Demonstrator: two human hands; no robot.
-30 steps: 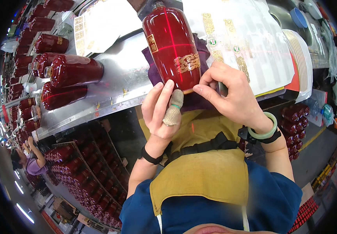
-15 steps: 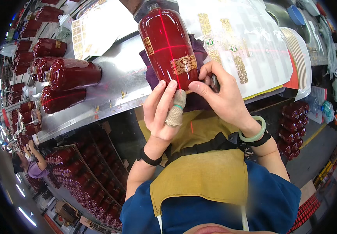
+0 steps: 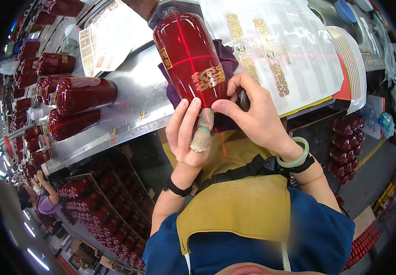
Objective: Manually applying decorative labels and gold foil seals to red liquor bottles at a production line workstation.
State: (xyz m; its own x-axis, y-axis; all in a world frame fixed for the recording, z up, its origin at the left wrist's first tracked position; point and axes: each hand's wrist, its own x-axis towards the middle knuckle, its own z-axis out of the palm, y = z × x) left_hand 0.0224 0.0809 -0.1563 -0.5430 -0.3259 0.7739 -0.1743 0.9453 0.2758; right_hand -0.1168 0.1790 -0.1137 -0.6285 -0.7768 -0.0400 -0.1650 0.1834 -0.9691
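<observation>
A red glass bottle [image 3: 186,59] lies on a dark purple cloth [image 3: 175,95] at the near edge of the metal desk [image 3: 140,94], its neck pointing away from the person and its base toward the apron [image 3: 234,206]. The left hand [image 3: 186,135] has its grip on the base end: two fingertips rest on the glass, and the thumb, wrapped in a knitted finger cover [image 3: 201,137], presses at the bottom. The right hand [image 3: 260,117] sets its thumb at the base's other side, beside an ornate gold label [image 3: 208,78]; its grip is curled around a small dark object [image 3: 243,99], too hidden to identify. A rectangular gold label [image 3: 165,57] sits on the bottle's left side, and thin red light lines cross on the glass. To the right lies a pale sheet [image 3: 319,80] bearing gold stickers [image 3: 279,79]; to the left, more red bottles [image 3: 86,95] lie on the desk.
</observation>
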